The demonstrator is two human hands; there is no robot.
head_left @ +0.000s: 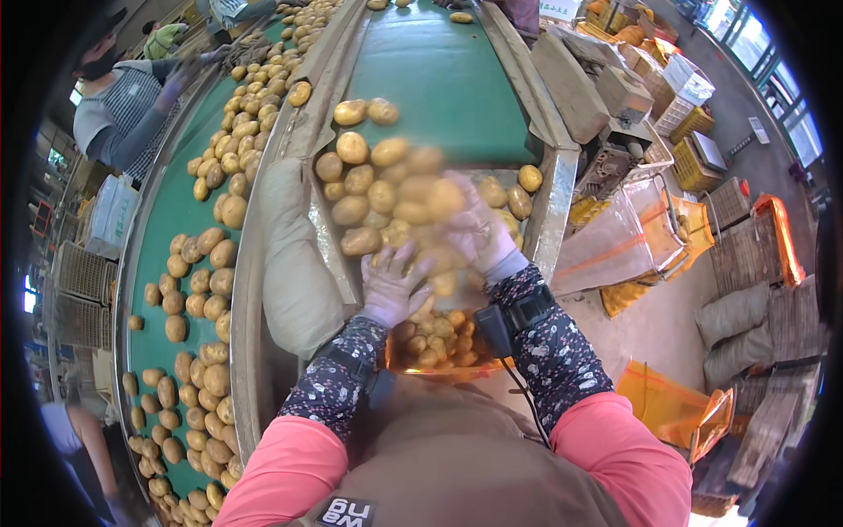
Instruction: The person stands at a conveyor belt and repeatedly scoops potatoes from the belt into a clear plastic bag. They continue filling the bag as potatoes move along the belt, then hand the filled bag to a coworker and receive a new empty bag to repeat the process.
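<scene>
My left hand (395, 285) has its fingers spread, palm down, beside tumbling potatoes (413, 206) at the lower end of the middle chute. My right hand (479, 228) is among the potatoes on the right; its fingers are blurred and partly hidden by them. Potatoes (351, 147) also rest higher on the chute, below a green belt (426, 79). Beneath my hands, an orange-rimmed bag or container (435, 369) holds several potatoes, blurred in places. A padded sack (294, 255) lines the chute's left side.
A second belt (162, 228) carries potatoes along my left. A masked co-worker (118, 110) stands beyond it; another person (75, 439) is at lower left. Crates (694, 162), mesh bags (606, 246), stacked sacks (738, 334) and an orange bag (659, 408) are on my right.
</scene>
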